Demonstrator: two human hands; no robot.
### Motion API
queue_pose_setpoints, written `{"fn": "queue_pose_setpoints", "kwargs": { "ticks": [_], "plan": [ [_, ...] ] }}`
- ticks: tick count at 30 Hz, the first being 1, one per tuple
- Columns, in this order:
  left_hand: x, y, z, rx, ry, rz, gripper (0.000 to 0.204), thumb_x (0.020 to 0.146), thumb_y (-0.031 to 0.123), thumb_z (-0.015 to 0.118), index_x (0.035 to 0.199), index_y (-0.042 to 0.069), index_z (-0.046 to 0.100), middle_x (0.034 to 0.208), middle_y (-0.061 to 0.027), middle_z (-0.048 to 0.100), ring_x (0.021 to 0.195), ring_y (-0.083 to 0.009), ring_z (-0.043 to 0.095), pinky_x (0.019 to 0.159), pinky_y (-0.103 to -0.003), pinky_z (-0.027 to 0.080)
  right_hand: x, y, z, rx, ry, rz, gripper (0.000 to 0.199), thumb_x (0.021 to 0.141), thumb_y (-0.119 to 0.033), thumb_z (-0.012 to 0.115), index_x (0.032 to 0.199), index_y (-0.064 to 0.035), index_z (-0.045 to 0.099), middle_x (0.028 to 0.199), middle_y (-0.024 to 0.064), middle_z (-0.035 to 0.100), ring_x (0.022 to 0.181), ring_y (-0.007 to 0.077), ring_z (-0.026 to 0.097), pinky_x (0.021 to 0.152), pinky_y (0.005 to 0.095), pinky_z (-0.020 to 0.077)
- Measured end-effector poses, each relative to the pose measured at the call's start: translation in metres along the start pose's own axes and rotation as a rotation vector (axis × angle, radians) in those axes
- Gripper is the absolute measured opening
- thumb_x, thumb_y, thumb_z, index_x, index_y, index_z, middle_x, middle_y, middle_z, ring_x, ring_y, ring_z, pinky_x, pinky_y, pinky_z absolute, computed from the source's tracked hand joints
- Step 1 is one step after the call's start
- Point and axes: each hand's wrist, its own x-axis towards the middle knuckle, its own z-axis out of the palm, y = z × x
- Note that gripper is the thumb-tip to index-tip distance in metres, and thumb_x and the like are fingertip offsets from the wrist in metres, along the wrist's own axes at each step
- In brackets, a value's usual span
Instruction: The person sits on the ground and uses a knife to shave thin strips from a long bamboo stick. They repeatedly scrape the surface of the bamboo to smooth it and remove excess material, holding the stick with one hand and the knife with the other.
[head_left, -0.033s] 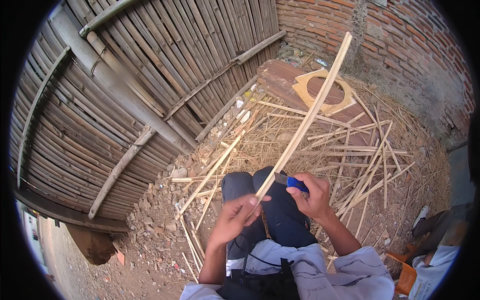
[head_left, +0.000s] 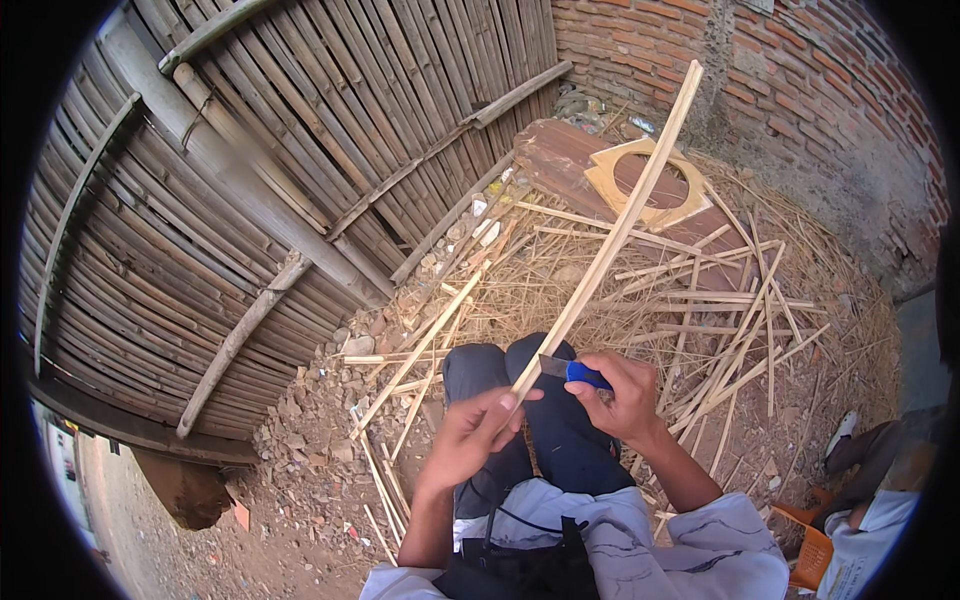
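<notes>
Above two knees (head_left: pixel 474 372), left hand (head_left: pixel 470 430) grips one wooden strip (head_left: pixel 612 245), right hand (head_left: pixel 624 396) one blue-handled knife (head_left: pixel 586 375).

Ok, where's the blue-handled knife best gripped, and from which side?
Likely by its blue handle, coming from the right, as the right hand has it: the blade points left toward the long pale strip, leaving only the handle end safe.

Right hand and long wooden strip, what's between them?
Head view: a knife blade spans from the blue handle in the right hand to the strip.
</notes>
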Motion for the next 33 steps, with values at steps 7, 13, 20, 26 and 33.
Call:
{"fn": "queue_pose_setpoints", "kwargs": {
  "ticks": [7, 13, 20, 26, 33],
  "plan": [
    [-0.003, 0.007, 0.022, 0.35, 0.182, 0.155, 0.024, 0.11, 0.017, 0.065, 0.123, 0.0, 0.075, 0.082, -0.0067, 0.066, 0.071, -0.0138, 0.056, 0.066, -0.032, 0.046, 0.002, -0.015, 0.006, -0.02, -0.035, -0.101, 0.029, 0.091, -0.034, 0.085, 0.101, -0.0077, 0.076, 0.076, 0.006, 0.069, 0.058, 0.0246, 0.067, 0.052, 0.0355, 0.0509],
    [-0.005, 0.013, 0.028, 0.573, 0.244, 0.213, 0.022, 0.108, 0.014, 0.066, 0.119, -0.002, 0.075, 0.087, -0.018, 0.07, 0.074, -0.0257, 0.065, 0.071, -0.037, 0.05, 0.004, -0.016, 0.003, -0.089, -0.072, -0.09, 0.032, 0.09, -0.035, 0.086, 0.098, -0.0051, 0.078, 0.075, 0.0089, 0.072, 0.061, 0.0256, 0.071, 0.055, 0.035, 0.0538],
    [-0.009, 0.016, 0.033, 0.519, 0.299, 0.187, 0.022, 0.108, 0.013, 0.064, 0.119, -0.001, 0.078, 0.093, -0.0184, 0.076, 0.077, -0.0231, 0.07, 0.073, -0.037, 0.054, 0.008, -0.013, 0.003, -0.128, -0.023, -0.132, 0.031, 0.09, -0.037, 0.085, 0.097, -0.0081, 0.077, 0.072, 0.0061, 0.069, 0.057, 0.0239, 0.067, 0.052, 0.0357, 0.0496],
    [-0.015, 0.014, 0.024, 0.528, 0.308, 0.164, 0.022, 0.108, 0.014, 0.065, 0.116, -0.001, 0.079, 0.09, -0.0154, 0.076, 0.073, -0.0169, 0.067, 0.066, -0.034, 0.05, 0.017, -0.007, 0.002, -0.162, 0.024, -0.158, 0.028, 0.09, -0.034, 0.086, 0.099, -0.0089, 0.077, 0.075, 0.0053, 0.071, 0.058, 0.0241, 0.067, 0.051, 0.0344, 0.0493],
    [-0.048, -0.001, 0.004, 0.568, 0.261, -0.002, 0.023, 0.109, 0.016, 0.064, 0.114, 0.001, 0.081, 0.076, -0.0061, 0.069, 0.058, -0.0078, 0.049, 0.052, -0.029, 0.035, 0.074, 0.098, -0.057, -0.262, 0.416, 0.309, 0.031, 0.104, -0.027, 0.074, 0.11, 0.003, 0.077, 0.079, 0.0051, 0.069, 0.067, 0.0123, 0.059, 0.061, 0.0298, 0.0462]
  ]
}}
